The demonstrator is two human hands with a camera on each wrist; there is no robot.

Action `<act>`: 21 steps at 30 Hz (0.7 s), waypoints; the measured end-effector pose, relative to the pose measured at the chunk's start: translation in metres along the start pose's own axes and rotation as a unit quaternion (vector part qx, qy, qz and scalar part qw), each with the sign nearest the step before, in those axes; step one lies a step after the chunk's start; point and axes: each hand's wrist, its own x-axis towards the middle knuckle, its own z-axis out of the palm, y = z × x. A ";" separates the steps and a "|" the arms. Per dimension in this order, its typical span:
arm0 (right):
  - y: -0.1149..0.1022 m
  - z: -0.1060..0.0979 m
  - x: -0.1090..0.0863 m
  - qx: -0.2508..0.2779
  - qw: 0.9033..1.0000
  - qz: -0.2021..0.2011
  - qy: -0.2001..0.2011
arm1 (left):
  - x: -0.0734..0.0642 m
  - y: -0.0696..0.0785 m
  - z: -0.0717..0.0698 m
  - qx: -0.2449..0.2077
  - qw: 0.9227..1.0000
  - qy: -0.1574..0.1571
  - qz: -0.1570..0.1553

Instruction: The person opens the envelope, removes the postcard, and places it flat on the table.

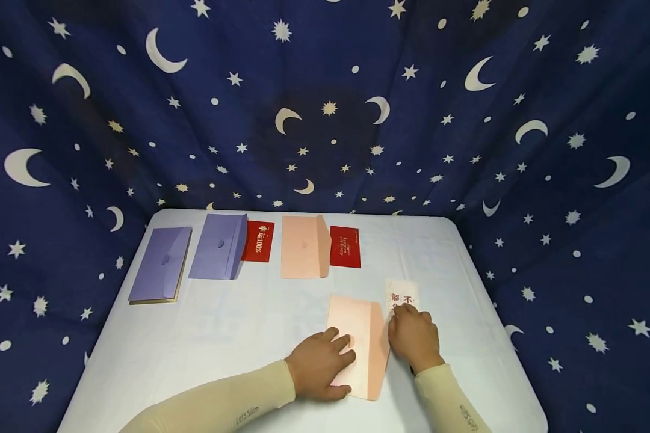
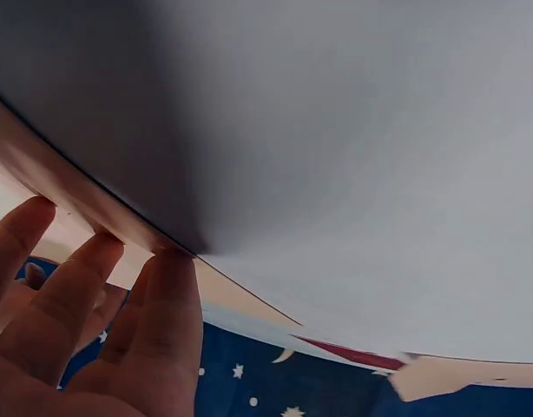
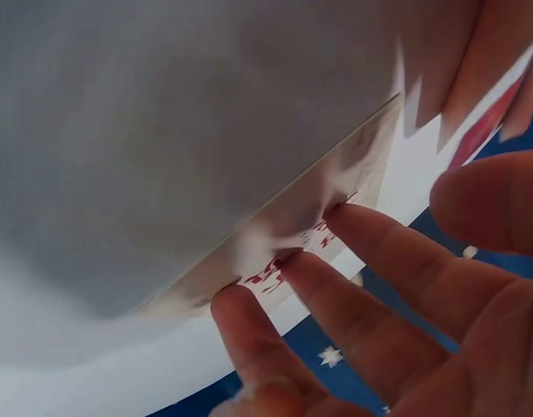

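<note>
On the front of the table, my left hand (image 1: 321, 364) lies with spread fingers on a pink envelope (image 1: 360, 337). The envelope's flap (image 1: 378, 355) is unfolded toward the right. In the left wrist view, the fingertips (image 2: 175, 269) press on the envelope's surface. Just right of the flap, my right hand (image 1: 416, 335) has its fingertips on a cream card (image 1: 403, 288) with dark red characters. The hand covers the card's lower part in the head view. In the right wrist view, extended fingers (image 3: 249, 321) touch the card's printed face, and the thumb stands apart.
Along the back lie another pink envelope (image 1: 300, 246) beside a red card (image 1: 345, 247), and a purple envelope (image 1: 213, 246) beside a red card (image 1: 258, 242). Another purple envelope (image 1: 159, 264) is at the left. A dark blue star-and-moon curtain (image 1: 325, 120) surrounds the white table (image 1: 238, 325).
</note>
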 end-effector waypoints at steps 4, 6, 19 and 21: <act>0.026 -0.004 0.031 0.010 0.999 0.033 -0.028 | 0.040 -0.005 0.006 0.018 1.000 -0.004 0.018; 0.039 -0.007 0.047 0.014 0.998 0.048 -0.041 | 0.061 -0.008 0.009 0.022 1.000 -0.012 0.016; 0.093 -0.013 0.117 0.036 0.991 0.102 -0.079 | 0.188 -0.068 0.015 0.027 0.995 -0.082 -0.052; 0.099 -0.012 0.124 0.038 0.991 0.104 -0.076 | 0.204 -0.079 0.017 0.020 0.994 -0.088 -0.068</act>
